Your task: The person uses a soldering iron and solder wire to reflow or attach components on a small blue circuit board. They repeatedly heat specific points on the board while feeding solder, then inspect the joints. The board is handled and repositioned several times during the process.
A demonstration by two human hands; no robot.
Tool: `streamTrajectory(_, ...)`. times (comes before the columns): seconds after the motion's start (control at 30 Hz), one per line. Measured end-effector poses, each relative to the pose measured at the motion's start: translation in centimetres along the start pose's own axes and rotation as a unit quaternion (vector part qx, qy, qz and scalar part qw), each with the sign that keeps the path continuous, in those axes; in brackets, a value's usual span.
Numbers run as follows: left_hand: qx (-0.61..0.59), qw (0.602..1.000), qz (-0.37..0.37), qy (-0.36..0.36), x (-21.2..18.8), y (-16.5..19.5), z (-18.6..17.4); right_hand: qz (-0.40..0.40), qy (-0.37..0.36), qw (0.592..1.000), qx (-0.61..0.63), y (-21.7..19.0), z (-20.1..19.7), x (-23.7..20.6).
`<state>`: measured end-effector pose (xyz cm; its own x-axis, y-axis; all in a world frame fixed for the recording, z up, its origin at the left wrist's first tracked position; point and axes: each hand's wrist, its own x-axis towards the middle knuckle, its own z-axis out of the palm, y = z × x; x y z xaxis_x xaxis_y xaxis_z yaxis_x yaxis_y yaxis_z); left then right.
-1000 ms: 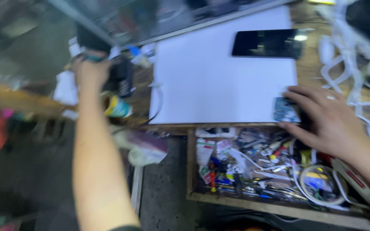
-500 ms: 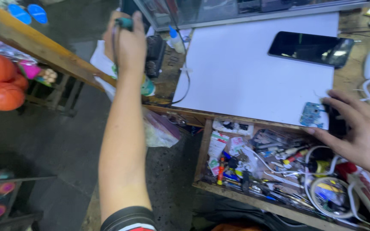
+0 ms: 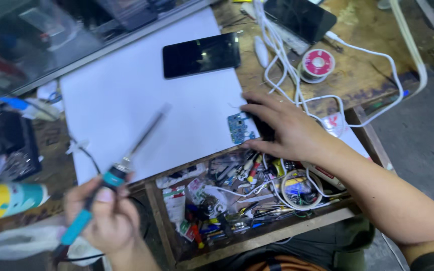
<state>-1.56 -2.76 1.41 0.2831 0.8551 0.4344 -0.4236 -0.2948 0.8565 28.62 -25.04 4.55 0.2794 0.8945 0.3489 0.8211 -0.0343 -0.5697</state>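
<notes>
2 hands engaged. Left hand [image 3: 104,216] clamps its fingers around a teal soldering iron [image 3: 121,170], tip aimed toward 1 o'clock over the white sheet [image 3: 126,100]. Right hand [image 3: 282,130], fingers spread, pins a small blue circuit board [image 3: 240,129] at the sheet's 4 o'clock corner. Judged step: iron approaching board; the next move needs steady tip placement.

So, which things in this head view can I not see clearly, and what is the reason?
- Soldering iron in the left hand: the tip is smeared by motion blur.
- Blue circuit board: its right edge lies under the right hand; its parts are too small to tell.
- Open drawer: its tangled contents are too small and overlapped to name one by one.
- Second dark device: cut off by the top edge.
</notes>
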Motion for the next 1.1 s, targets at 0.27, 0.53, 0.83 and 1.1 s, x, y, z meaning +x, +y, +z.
streamTrajectory(0.27, -0.081, 0.982, -0.159, -0.061, -4.5, -5.6, -0.1, 0.005, -0.027, 1.000, 0.007, 0.8, 0.1, 0.6)
streamTrajectory(0.53, -0.022, 0.984, -0.097, -0.146, -3.5, -6.4, -0.7, -0.008, -0.028, 1.000, 0.005, 1.6, 0.5, 1.2)
streamTrajectory(0.83, -0.032, 0.972, -0.130, -0.193, -3.0, -5.9, -0.5, -0.011, -0.027, 1.000, 0.011, 1.7, 0.9, 1.5)
streamTrajectory(1.1, -0.009, 0.971, -0.140, -0.193, -2.9, -5.8, -0.5, -0.012, -0.017, 1.000, 0.006, 1.7, 0.9, 1.4)
